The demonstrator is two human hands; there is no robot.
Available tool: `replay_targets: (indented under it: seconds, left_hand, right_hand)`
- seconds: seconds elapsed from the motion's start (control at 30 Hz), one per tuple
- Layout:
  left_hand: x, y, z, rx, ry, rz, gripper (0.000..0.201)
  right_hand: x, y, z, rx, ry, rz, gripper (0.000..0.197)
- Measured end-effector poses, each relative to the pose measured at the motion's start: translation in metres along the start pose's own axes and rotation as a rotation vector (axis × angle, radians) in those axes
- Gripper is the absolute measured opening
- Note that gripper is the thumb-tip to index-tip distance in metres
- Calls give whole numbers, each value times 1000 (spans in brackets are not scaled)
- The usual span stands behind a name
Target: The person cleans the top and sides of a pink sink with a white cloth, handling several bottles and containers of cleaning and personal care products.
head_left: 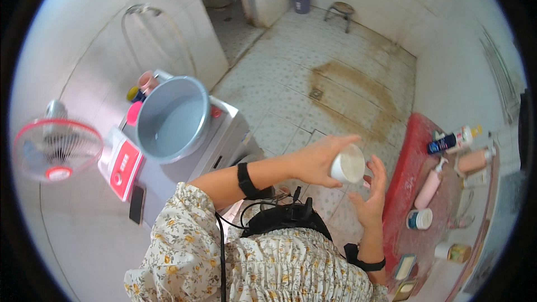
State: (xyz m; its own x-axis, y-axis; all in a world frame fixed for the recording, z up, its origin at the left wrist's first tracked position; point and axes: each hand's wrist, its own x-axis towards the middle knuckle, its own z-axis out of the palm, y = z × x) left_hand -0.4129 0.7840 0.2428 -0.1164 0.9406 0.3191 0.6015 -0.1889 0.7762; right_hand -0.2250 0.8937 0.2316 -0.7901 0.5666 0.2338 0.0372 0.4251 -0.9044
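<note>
In front of my body, my left hand (320, 160) grips a small white round tub (349, 164), its pale round end facing up toward me. Whether that end is a lid or an opening I cannot make out. Just right of the tub, my right hand (370, 198) has its thumb and fingers spread apart. A small pinkish bit shows between this hand and the tub, too small to name.
On the left, a grey-blue basin (173, 120) sits on a grey appliance (224, 140), near a phone (137, 204) and a red-rimmed fan (59, 148). At right, a red counter (400, 176) bears a pink pump bottle (430, 184) and a white jar (419, 219). A stool (341, 8) stands far back.
</note>
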Motion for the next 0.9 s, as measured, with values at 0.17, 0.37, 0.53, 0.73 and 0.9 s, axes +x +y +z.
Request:
replay_targets:
  seconds: [0.17,0.37,0.53,0.73,0.9]
  left_hand:
    - [-78,7,-59,-211,261,-296,97]
    - [-193,14,-64,-111,556,-546,95]
    - [-292,-3,-25,151,972,-831,90]
    - [-363,12,-13,466,1126,-915,91]
    - [-408,27,-4,633,1340,-1042,93]
  right_hand:
    - [-10,35,-1,138,-59,115,71]
    - [-27,62,-1,164,-136,198,60]
    - [-37,80,3,275,-117,314,44]
    - [-41,74,-4,249,-57,333,35]
    - [-54,89,-11,239,-27,401,34]
